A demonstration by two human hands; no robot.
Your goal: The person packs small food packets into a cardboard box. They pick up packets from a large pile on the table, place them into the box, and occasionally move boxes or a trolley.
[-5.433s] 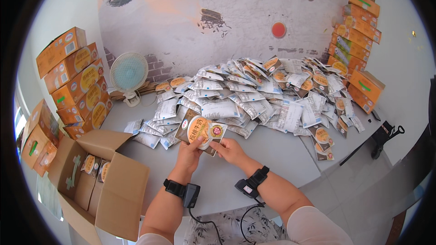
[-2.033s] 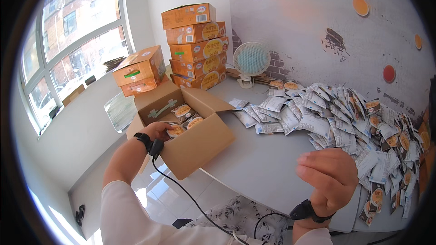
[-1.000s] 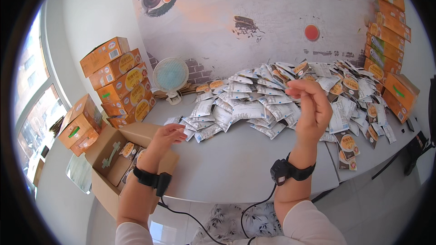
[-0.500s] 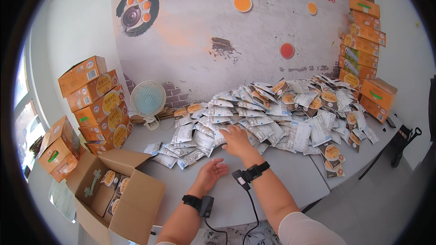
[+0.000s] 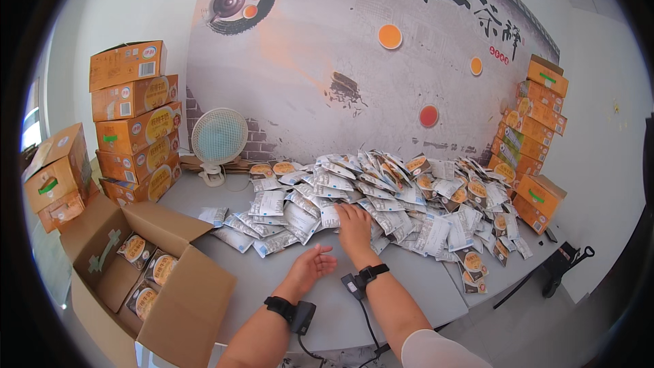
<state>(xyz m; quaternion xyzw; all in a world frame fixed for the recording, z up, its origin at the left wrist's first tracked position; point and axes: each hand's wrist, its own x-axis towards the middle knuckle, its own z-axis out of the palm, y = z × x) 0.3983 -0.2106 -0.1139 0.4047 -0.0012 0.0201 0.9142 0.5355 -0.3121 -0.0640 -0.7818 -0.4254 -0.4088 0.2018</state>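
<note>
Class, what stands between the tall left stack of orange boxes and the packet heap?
A fan, with brown cardboard behind its base; the head view shows this.

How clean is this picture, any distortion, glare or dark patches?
Head view: the rim falls to black, and the wall mural bows along its upper right edge; head view, far left: the window is washed out; head view, centre: the packet pile looks softly lit.

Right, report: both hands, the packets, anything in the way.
Right hand at front of packet pile, grip unclear. Left hand empty, open over table. Three packets visible in open carton. Carton flap between those and left hand.
</note>
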